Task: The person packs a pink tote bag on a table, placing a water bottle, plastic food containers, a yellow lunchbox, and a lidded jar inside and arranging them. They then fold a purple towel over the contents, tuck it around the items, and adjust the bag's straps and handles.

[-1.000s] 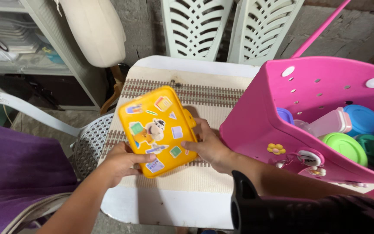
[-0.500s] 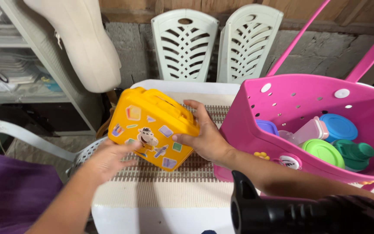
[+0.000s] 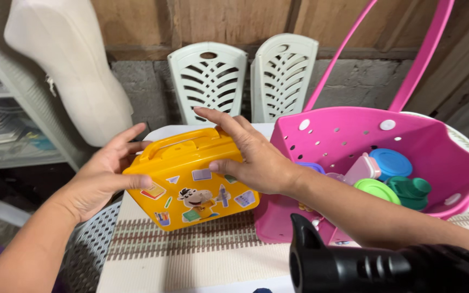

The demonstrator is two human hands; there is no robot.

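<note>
Two white plastic chairs (image 3: 245,78) with slotted leaf-pattern backs stand against a rough grey block wall topped by brown boards, behind a white table (image 3: 164,133). A woven cream mat (image 3: 191,255) with brown stripes covers the table surface. To the left are a pale padded dress form (image 3: 66,65) and a light-coloured shelving unit (image 3: 1,119); a white perforated chair seat (image 3: 85,249) sits at the table's left edge. The yellow lunch box (image 3: 191,179) is moulded hard plastic, rectangular with rounded corners and an integral carry handle along its top, its front face covered in small stickers. It stands on edge above the mat, just left of the pink bag. The left hand (image 3: 101,173) presses its left end, thumb on the front face, fingers spread toward the handle. The right hand (image 3: 251,157) clasps its right upper corner, thumb on the front face, fingers extended across the top. The pink bag (image 3: 354,135) is smooth, soft-looking plastic, perforated with round holes, with two long straps; it contains round-lidded containers (image 3: 389,179) in blue, green and purple. A black matte object (image 3: 386,268) fills the lower right foreground.
</note>
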